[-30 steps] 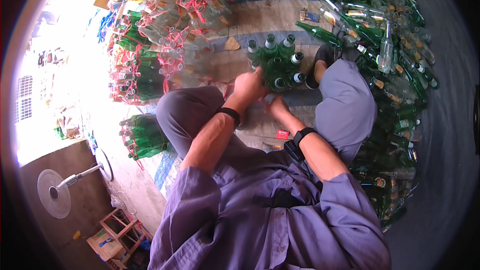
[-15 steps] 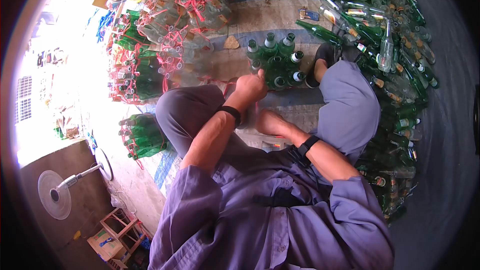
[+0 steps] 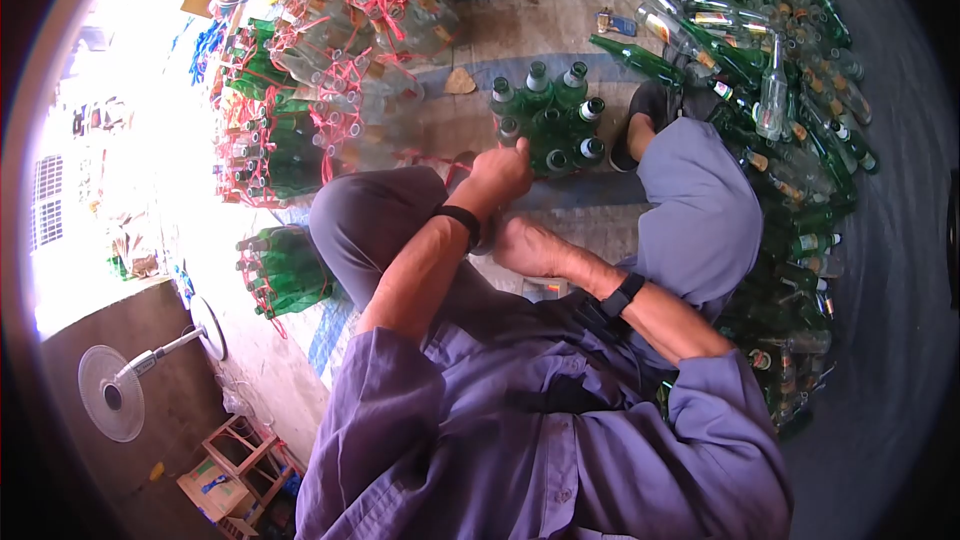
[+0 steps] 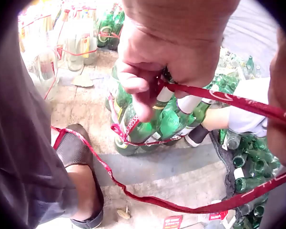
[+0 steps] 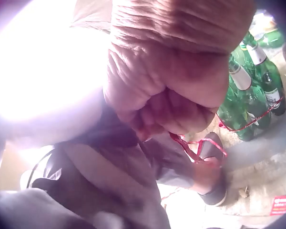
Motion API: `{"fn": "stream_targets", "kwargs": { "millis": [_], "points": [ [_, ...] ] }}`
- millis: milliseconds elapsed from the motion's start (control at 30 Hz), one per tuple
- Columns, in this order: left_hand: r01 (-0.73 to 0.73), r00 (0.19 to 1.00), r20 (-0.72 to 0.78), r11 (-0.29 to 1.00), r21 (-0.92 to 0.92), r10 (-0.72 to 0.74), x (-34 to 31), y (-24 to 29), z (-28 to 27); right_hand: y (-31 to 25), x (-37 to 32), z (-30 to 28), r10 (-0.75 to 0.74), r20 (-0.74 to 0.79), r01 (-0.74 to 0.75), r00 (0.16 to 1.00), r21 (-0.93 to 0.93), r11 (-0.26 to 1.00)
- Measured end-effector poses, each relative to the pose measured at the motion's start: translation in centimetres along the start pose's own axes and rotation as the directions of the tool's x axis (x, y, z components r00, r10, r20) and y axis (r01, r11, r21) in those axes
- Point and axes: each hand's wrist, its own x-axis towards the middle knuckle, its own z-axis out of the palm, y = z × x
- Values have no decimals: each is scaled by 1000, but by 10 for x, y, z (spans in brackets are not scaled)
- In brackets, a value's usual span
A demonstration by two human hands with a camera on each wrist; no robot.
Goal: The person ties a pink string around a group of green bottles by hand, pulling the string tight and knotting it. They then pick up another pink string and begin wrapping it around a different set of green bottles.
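A cluster of green bottles [image 3: 548, 122] stands upright on the floor between the person's feet, with a red ribbon [image 4: 155, 142] round their bodies. The left hand [image 3: 500, 178] is at the near-left bottle necks, fingers curled, and pinches the red ribbon there in the left wrist view. From it the ribbon runs taut to the right hand [image 4: 282, 90] at that view's edge. In the right wrist view the right hand [image 5: 169, 86] is a fist gripping the ribbon, a loose end [image 5: 200, 145] showing below. A long slack loop hangs over the floor in the left wrist view.
Bundles of clear bottles [image 3: 370, 105] and green bottles [image 3: 285, 265] tied with red ribbon stand on the left. A heap of loose bottles [image 3: 770, 130] lies along the right, beside the person's leg [image 3: 695, 210]. A fan [image 3: 112, 392] stands at lower left.
The right hand has moved left and back toward the body, away from the bottles, drawing the ribbon. The left hand stays nearly still by the bottle necks.
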Motion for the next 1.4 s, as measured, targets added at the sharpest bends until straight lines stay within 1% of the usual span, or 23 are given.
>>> {"fn": "stream_targets", "kwargs": {
  "millis": [67,167,233,300,333,367,400,467,600,667,767,900,1000,1067,1100,1133,1167,1200,1267,1300,1333,1367,1400],
  "points": [
    [-6,1000,-15,1000,-12,6,2,-2,3,6,7,7,6,-10,-6,1000,0,1000],
    [-24,999,-43,999,-42,22,4,-5,9,9,9,17,-58,-45,59,997,9,998],
    [-45,998,-56,997,-56,42,6,-7,13,0,6,14,33,-2,-33,999,-45,998],
    [-26,1000,-16,998,-56,25,8,-8,15,-11,-2,6,45,37,-42,998,-69,997],
    [-26,999,-19,998,-57,25,9,-8,16,-14,-5,4,57,77,-50,995,-95,994],
    [-41,999,-33,997,-63,39,8,-9,18,-6,-5,13,101,88,-87,991,-150,985],
    [-56,997,-48,996,-66,53,9,-9,17,-4,-2,13,99,85,-85,991,-153,985],
    [-62,996,-67,996,-61,58,10,-10,18,0,0,17,242,197,-188,950,-256,948],
    [-46,996,-74,995,-90,40,8,-8,18,-14,-3,9,229,216,-168,949,-266,949],
    [-48,995,-87,994,-99,39,10,-9,20,-4,0,19,129,171,-81,977,-263,961],
    [-49,994,-105,993,-103,38,14,-12,25,-13,5,15,111,215,-46,970,-287,957],
    [-41,996,-81,992,-116,32,12,-9,19,-10,8,18,197,278,-100,940,-327,940],
    [-38,993,-114,992,-122,24,13,-10,21,19,10,33,149,245,-61,958,-331,942],
    [-41,994,-104,995,-86,32,27,-23,40,40,11,46,108,156,-83,982,-162,983],
    [-51,995,-93,998,-47,46,33,-26,44,49,11,51,105,157,-78,982,-168,983],
    [-50,994,-99,998,-47,46,28,-21,37,54,9,55,66,107,-49,992,-150,987],
    [8,992,-123,985,-172,-30,21,-14,32,59,7,60,29,57,-21,998,-132,991],
    [63,985,-135,953,-295,-107,15,-9,28,55,6,58,26,57,-18,998,-134,991],
    [70,980,-152,941,-331,-127,5,-4,21,48,2,55,185,118,-154,976,-231,961],
    [77,975,-167,927,-368,-147,2,-4,21,48,2,55,184,118,-153,976,-233,960],
    [77,974,-170,926,-369,-148,0,-6,24,49,4,54,239,171,-190,956,-260,947],
    [53,968,-207,919,-390,-144,-1,-9,27,50,6,52,293,220,-224,931,-291,930],
    [29,960,-244,912,-410,-140,-1,-12,30,62,10,57,291,220,-221,931,-295,930]
  ]
}}
